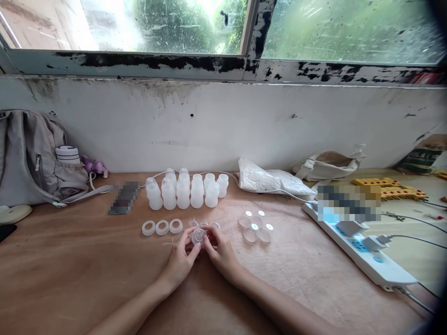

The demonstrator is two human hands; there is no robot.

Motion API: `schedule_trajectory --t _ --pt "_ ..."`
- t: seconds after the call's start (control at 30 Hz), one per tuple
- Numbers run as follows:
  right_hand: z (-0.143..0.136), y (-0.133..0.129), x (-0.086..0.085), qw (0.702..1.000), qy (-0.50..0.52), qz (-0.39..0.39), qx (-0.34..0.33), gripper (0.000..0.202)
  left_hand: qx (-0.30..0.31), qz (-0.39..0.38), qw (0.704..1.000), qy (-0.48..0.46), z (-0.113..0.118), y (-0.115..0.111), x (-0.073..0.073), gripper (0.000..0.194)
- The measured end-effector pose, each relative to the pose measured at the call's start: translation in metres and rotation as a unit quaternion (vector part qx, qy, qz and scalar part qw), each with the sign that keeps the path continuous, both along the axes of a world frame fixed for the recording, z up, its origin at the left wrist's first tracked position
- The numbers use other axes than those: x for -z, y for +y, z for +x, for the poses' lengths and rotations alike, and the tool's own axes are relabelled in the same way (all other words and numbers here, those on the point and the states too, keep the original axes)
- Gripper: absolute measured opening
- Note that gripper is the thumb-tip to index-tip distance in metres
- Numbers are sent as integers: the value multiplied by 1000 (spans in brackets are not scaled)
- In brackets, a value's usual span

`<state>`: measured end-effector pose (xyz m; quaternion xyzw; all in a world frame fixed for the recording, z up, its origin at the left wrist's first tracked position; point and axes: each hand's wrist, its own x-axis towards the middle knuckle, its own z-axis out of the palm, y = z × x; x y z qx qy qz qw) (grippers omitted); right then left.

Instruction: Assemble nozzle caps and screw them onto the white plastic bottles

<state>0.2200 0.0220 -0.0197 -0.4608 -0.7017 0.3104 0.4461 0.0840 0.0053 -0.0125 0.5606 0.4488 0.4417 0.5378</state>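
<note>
Both my hands pinch a translucent bottle collar ring (198, 237) above the table, and its raised middle looks like a teat set inside. My left hand (183, 249) grips its left edge with thumb and fingers. On the other side my right hand (219, 250) closes round the right edge. Just beyond the fingers, several clear teats (204, 224) stand in a row, partly hidden. To the left lie 3 loose collar rings (176, 231). Several clear round discs (249, 235) with white tabs rest to the right.
Several frosted white bottles (183, 193) stand behind, some topped with clear caps. A pixelated dark object (124, 197) and a grey backpack (31, 158) are at left. A silvery packet (272, 180) lies by the wall. Along the right runs a white power strip (370, 263) with plugs and cables.
</note>
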Motion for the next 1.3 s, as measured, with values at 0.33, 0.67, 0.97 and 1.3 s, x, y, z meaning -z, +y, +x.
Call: schedule_trajectory --t 0.33,0.67,0.97,1.3 --pt "-1 -5 -4 998 6 -19 -56 21 -23 14 999 37 -2 -3 0 26" --pt "0 -2 -2 998 22 -38 -36 20 -12 16 999 45 0 -1 0 25" --pt "-3 -4 -4 996 43 -68 -38 13 -29 14 992 121 -2 -5 -3 20" --pt "-2 -2 -2 977 121 -163 -65 16 -42 -11 997 65 -2 -1 -2 30"
